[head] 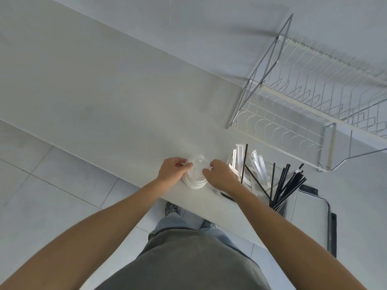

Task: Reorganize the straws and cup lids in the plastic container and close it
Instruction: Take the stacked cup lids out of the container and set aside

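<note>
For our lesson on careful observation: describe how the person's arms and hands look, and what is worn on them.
Both arms are bare from the bottom edge of the picture to the fingers: no sleeves show. The left hand and right hand wear no gloves, and no watch, bracelet or ring can be seen. No markings or cables show on either arm.

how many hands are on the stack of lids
2. The left hand grips the left edge of the lids; the right hand holds the right edge.
</note>
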